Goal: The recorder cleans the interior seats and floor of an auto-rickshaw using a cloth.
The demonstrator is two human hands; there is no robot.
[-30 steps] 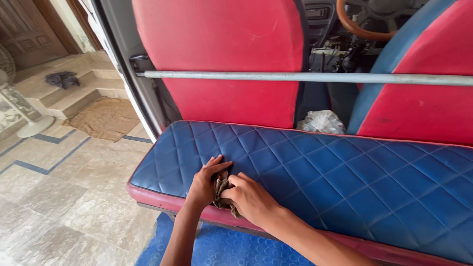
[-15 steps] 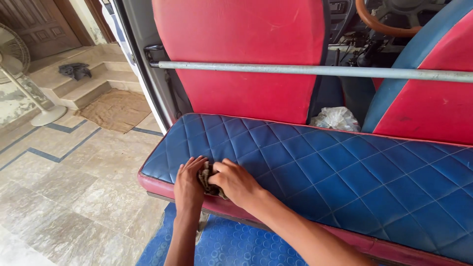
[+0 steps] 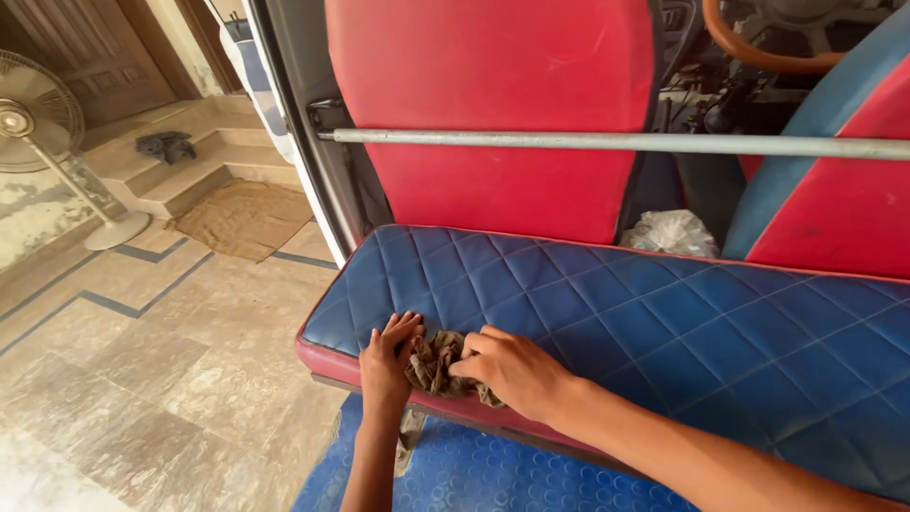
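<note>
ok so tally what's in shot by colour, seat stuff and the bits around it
red: 2, the red padded seat backs
blue: 2, the blue quilted seat cushion and the blue studded rubber floor mat
brown: 2, the crumpled brown rag and the brown doormat
white: 1, the white plastic bag
total: 7

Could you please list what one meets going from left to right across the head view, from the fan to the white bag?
Pedestal fan → brown doormat → left hand → crumpled rag → right hand → white plastic bag.
</note>
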